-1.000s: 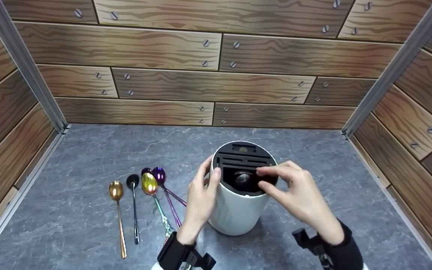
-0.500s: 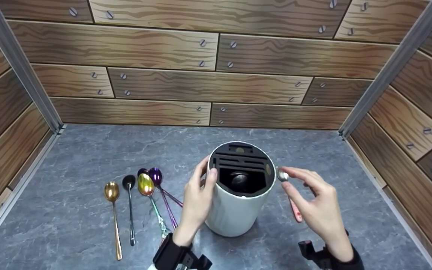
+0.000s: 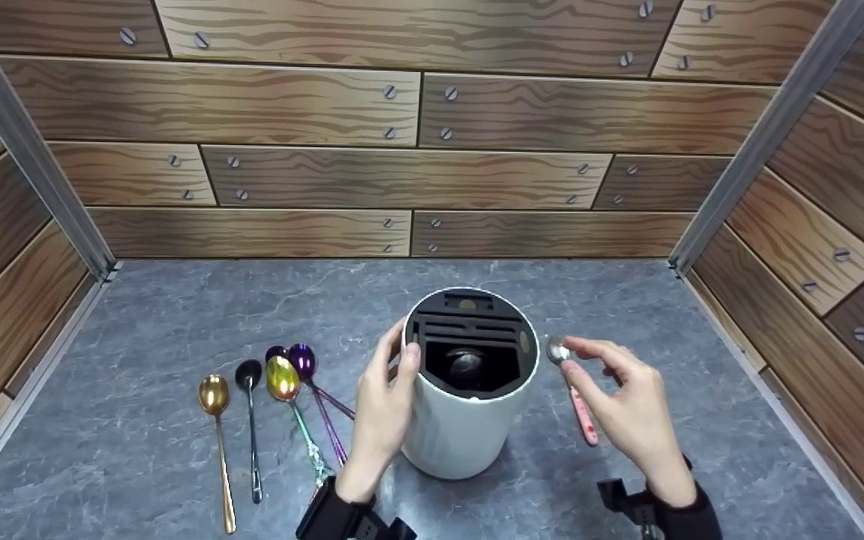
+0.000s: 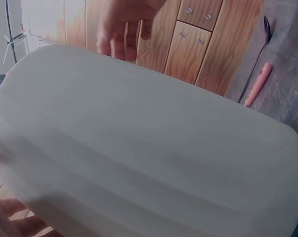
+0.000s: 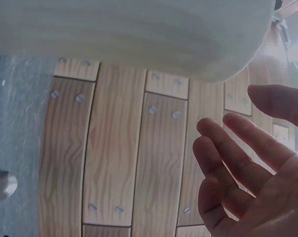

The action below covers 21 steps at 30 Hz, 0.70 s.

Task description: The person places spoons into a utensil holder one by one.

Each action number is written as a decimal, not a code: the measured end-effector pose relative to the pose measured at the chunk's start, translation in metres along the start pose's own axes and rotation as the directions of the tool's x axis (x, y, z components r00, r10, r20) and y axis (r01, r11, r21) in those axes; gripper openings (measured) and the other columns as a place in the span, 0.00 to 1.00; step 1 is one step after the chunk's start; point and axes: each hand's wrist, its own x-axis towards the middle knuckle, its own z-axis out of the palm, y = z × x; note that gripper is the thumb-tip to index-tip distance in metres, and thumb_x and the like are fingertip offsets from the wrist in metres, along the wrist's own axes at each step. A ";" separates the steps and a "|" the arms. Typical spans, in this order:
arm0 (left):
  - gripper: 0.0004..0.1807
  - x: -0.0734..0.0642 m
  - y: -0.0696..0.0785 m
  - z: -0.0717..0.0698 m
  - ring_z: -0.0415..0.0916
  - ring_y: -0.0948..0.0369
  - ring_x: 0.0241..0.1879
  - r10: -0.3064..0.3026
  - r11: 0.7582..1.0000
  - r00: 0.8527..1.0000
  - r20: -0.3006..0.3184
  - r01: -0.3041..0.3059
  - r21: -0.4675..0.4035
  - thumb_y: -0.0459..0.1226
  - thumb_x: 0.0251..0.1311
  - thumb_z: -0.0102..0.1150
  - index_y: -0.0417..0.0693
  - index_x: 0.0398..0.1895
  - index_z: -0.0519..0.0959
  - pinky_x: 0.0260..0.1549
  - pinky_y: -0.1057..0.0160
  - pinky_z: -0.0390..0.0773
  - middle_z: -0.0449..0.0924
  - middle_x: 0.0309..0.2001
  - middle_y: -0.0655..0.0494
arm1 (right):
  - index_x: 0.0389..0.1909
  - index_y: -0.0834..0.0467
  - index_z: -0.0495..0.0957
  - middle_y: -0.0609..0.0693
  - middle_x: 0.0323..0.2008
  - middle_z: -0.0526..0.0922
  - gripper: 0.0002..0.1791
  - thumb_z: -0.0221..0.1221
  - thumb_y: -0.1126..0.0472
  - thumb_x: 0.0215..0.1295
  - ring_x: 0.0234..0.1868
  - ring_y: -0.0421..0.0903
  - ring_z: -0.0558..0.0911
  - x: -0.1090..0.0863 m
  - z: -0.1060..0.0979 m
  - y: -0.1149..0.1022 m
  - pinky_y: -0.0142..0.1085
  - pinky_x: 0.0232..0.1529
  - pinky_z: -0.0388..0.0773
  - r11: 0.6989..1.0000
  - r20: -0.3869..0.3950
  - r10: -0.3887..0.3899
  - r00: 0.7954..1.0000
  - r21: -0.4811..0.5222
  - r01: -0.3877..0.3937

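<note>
My left hand grips the side of a white cylindrical knife block, fingers behind it and thumb at the rim. Its black top has slots and a wide opening, where the dark bowl of a spoon shows. To the right, my right hand hovers with nothing between thumb and fingers; the right wrist view shows its fingers spread apart. Below it on the table lies a silver spoon with a red-and-pink handle, partly overlapped by the fingertips. The left wrist view also shows a thin dark spoon beside that pink handle.
Left of the knife block lie a gold spoon, a black spoon, a yellow spoon with a green handle and purple spoons, some crossing. Wood-patterned walls enclose the grey table at the back and sides.
My right hand has drawn away from the knife block's opening to its right side, uncovering the opening and the red-handled spoon. My left hand keeps its grip. The head view has shifted slightly.
</note>
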 end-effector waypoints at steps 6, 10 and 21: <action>0.24 -0.001 0.000 0.001 0.76 0.47 0.70 0.009 1.000 1.000 -0.008 -0.009 -0.002 0.41 0.80 0.51 0.45 0.74 0.73 0.69 0.43 0.79 0.81 0.68 0.45 | 0.49 0.56 0.90 0.52 0.43 0.92 0.13 0.71 0.66 0.64 0.43 0.25 0.78 0.001 0.001 0.014 0.19 0.43 0.68 0.994 0.028 0.077 0.997 -0.079 -0.075; 0.23 -0.003 0.000 0.003 0.77 0.48 0.70 0.010 1.000 1.000 -0.008 -0.010 0.005 0.41 0.80 0.51 0.46 0.73 0.74 0.69 0.44 0.79 0.81 0.68 0.46 | 0.49 0.56 0.90 0.52 0.44 0.93 0.13 0.72 0.64 0.64 0.45 0.31 0.81 0.001 0.001 0.021 0.24 0.45 0.71 0.983 0.035 0.102 0.994 -0.155 -0.096; 0.24 0.000 0.001 0.000 0.76 0.47 0.71 0.014 1.000 1.000 -0.011 -0.014 0.011 0.41 0.79 0.51 0.44 0.74 0.73 0.68 0.43 0.80 0.80 0.69 0.44 | 0.53 0.58 0.88 0.56 0.49 0.92 0.15 0.69 0.60 0.67 0.48 0.56 0.88 0.009 0.021 0.047 0.40 0.48 0.79 0.967 0.149 0.183 0.972 -0.206 -0.151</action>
